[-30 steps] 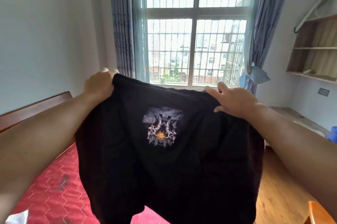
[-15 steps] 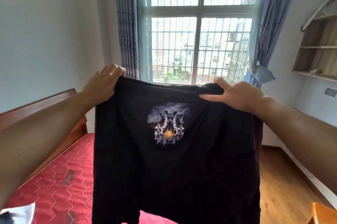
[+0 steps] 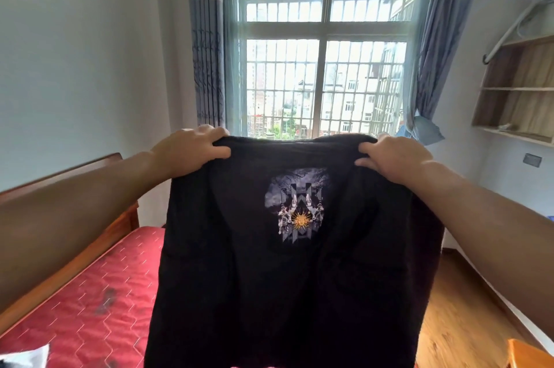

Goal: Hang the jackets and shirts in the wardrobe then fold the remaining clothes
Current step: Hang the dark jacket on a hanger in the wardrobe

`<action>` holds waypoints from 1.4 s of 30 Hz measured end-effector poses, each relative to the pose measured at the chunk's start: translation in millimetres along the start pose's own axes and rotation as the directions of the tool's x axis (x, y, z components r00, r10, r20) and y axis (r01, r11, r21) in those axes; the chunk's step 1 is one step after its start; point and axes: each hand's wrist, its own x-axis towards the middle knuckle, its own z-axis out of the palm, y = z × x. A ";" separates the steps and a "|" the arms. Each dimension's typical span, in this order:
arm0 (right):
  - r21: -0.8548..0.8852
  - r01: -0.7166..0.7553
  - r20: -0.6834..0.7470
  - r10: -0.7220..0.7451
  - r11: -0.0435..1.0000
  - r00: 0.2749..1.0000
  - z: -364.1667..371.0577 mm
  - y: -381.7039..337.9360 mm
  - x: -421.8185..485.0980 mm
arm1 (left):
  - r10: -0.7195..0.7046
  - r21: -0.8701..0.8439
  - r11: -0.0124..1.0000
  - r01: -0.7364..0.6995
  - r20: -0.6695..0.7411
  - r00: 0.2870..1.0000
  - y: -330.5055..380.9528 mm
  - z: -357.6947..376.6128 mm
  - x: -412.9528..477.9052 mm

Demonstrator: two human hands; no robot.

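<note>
Left hand and right hand each pinch a top corner of the black printed T-shirt, held up before the window. Risk, we judge: thin pinches could slip and drop a corner. Shirt hangs below our hands, beside the red mattress.

Lighting: daylight from one source, the barred window, its panes blown out near white, with the walls either side of it softly and evenly lit. Black T-shirt below the window is backlit, its folds barely legible and only its print distinct. Optics: wide-angle bowing of the curtains flanking the window; wood floor to its lower right is soft.
</note>
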 end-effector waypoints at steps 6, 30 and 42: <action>0.200 -0.087 -0.033 0.096 0.976 0.995 -20.4 -12.0 7.3 | -0.419 -0.283 0.874 0.394 -0.031 0.907 15.1 -8.1 28.3; 0.172 -0.119 -0.141 0.144 0.978 0.979 -35.3 -56.5 -0.4 | -0.736 -0.683 0.479 0.551 0.029 0.676 46.8 -20.8 14.0; 0.290 0.146 -0.204 -0.088 0.946 0.975 -39.2 -99.8 1.6 | -0.768 -0.281 0.568 0.773 0.156 0.621 58.3 -63.6 -80.8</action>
